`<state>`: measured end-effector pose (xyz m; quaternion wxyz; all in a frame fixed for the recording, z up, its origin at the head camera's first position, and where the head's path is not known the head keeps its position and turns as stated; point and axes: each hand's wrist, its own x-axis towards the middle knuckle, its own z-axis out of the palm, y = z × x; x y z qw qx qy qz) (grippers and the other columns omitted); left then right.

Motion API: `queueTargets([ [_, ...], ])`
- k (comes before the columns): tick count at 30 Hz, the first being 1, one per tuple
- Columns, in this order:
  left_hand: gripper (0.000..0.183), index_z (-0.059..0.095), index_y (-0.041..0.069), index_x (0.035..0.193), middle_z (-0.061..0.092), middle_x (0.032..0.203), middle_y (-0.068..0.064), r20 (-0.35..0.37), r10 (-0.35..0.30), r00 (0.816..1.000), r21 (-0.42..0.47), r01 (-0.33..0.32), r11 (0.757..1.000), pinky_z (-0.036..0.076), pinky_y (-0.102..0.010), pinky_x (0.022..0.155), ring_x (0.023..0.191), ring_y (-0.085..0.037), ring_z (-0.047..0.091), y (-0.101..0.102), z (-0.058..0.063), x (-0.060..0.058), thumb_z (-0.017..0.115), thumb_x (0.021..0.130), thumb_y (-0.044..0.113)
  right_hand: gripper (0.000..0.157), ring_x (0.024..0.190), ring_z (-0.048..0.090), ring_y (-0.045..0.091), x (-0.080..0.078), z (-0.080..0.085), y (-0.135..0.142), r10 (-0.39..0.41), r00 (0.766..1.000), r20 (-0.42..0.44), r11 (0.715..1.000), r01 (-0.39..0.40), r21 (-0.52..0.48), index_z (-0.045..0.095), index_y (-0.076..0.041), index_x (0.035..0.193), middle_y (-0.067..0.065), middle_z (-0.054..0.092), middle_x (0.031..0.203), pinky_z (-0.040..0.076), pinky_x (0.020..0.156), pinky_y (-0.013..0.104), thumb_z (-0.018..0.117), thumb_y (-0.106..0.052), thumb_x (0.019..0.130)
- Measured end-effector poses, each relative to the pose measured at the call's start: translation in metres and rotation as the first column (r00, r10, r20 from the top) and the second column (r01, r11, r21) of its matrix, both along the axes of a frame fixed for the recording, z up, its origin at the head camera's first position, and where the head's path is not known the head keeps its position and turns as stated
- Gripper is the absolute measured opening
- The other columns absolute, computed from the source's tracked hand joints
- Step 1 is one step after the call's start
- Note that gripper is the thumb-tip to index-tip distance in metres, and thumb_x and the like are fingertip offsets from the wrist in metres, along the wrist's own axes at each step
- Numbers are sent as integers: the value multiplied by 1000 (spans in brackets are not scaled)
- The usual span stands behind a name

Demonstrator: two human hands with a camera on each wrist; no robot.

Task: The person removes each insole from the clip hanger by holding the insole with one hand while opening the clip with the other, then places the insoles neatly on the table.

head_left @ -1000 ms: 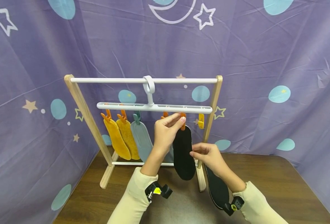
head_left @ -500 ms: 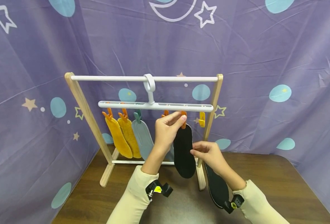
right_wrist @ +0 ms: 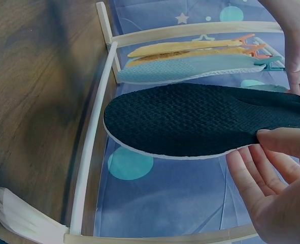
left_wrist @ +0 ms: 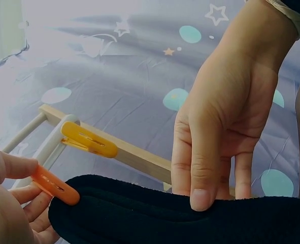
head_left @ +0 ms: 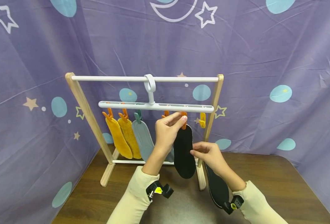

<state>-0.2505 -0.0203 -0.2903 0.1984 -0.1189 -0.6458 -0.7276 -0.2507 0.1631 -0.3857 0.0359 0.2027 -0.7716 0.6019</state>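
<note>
My left hand (head_left: 166, 129) pinches an orange clothespin (head_left: 184, 120) under the white hanger bar (head_left: 153, 106). A black insole (head_left: 184, 155) hangs upright just below, its top end at that clothespin's tip. In the left wrist view the orange clothespin (left_wrist: 57, 186) overlaps the insole's end; whether it bites is hard to tell. My right hand (head_left: 209, 155) pinches the insole's right edge about midway down, thumb on the near face. The right wrist view shows the insole's textured face (right_wrist: 190, 122) and pale rim. Another black insole (head_left: 217, 188) lies on the table, partly under my right forearm.
Two yellow insoles (head_left: 119, 140) and a grey-blue insole (head_left: 142, 138) hang at the left; another grey-blue insole (head_left: 169, 156) is mostly behind my left arm. A yellow clothespin (head_left: 202, 120) hangs at the right, near the wooden rack post (head_left: 213, 107). Purple curtain (head_left: 266, 62) surrounds the table.
</note>
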Motion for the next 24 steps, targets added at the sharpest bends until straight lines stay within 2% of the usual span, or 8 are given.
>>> queueTargets([
  [12,27,76,-4,113,76,111,-21,7,12,1000,-17,-12,1000,60,-25,85,99,-25,76,0,0,1,78,88,6,22,79,71,5,0,-1,1,-3,1000,6,1000,3,8,73,9,107,27,75,102,60,72,22,76,-5,89],
  [20,27,75,-5,113,76,110,-22,2,8,1000,-30,-8,1000,60,-28,87,99,-26,76,0,1,1,77,89,6,22,79,71,4,0,1,1,-5,1000,7,1000,5,12,73,8,107,27,75,102,59,72,22,76,-5,89],
  [24,27,75,-5,114,76,109,-22,6,5,1000,-31,-5,1000,60,-25,84,98,-25,76,0,1,1,77,89,6,22,78,70,4,0,1,1,0,1000,-1,1000,0,9,73,8,107,27,75,101,59,71,22,76,-5,89],
])
